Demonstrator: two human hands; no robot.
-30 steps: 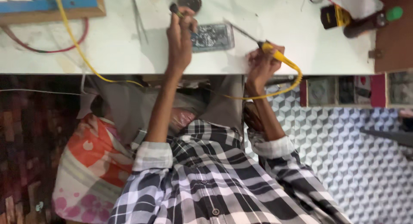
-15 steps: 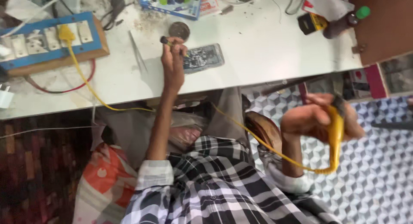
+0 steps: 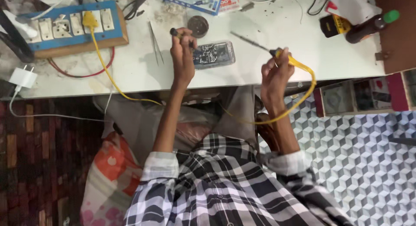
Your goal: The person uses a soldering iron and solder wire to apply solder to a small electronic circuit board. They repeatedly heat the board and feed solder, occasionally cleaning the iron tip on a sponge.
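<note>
My left hand is raised over the white table and pinches a small dark stick-like tool. Just to its right an opened phone with its circuit board showing lies flat on the table. My right hand grips a soldering iron by its yellow handle near the table's front edge. The iron's thin metal tip points left, above and to the right of the phone without touching it. Its yellow cord loops down past my wrist.
A blue switchboard on a wooden base carries a yellow plug at the far left. Tweezers and a round tin lie near the phone. A brown bottle with a green cap stands at the right. A white charger rests at the left edge.
My right hand, which had dropped below the table with the soldering iron, has come back up to the table edge. My left hand stays by the phone.
</note>
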